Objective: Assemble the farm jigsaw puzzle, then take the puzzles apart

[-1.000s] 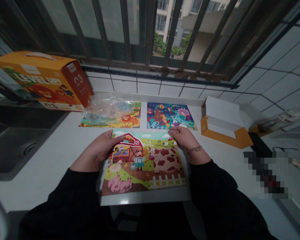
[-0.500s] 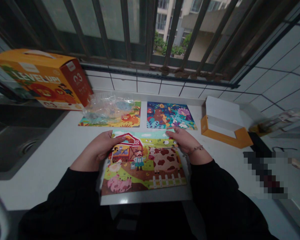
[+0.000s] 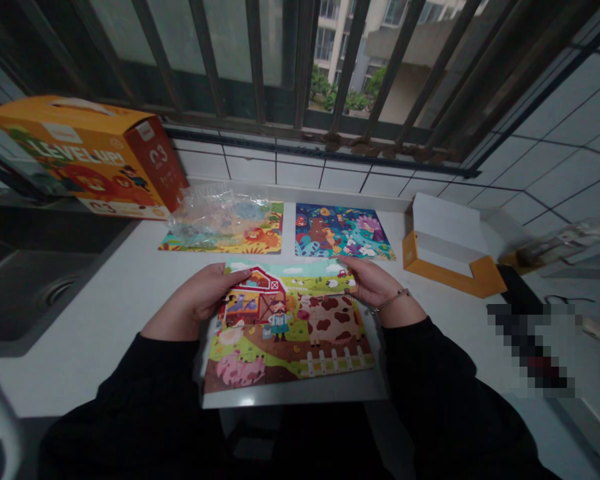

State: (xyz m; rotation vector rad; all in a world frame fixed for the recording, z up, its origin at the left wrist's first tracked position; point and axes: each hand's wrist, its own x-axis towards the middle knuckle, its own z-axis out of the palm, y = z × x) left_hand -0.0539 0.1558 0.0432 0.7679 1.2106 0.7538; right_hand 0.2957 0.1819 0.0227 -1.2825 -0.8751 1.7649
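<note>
A farm jigsaw puzzle with a red barn, a farmer, a spotted cow and a pig lies near the counter's front edge. My left hand grips its upper left side, thumb over the barn roof and the other fingers mostly hidden. At the upper right corner, my right hand is closed about the edge, its fingertips partly out of sight. Just beyond are a dark-blue forest puzzle and a yellow lion puzzle, which is partly covered by crumpled clear plastic wrapping.
An orange carton marked "LEVEL UP!" stands at the back left beside the sink. On the right sits an opened orange-and-white box. A barred window runs above the tiled back wall.
My right thumb has shifted from the puzzle's top face toward its upper right edge, uncovering a small red tractor picture. The puzzle and my left hand stay almost in place.
</note>
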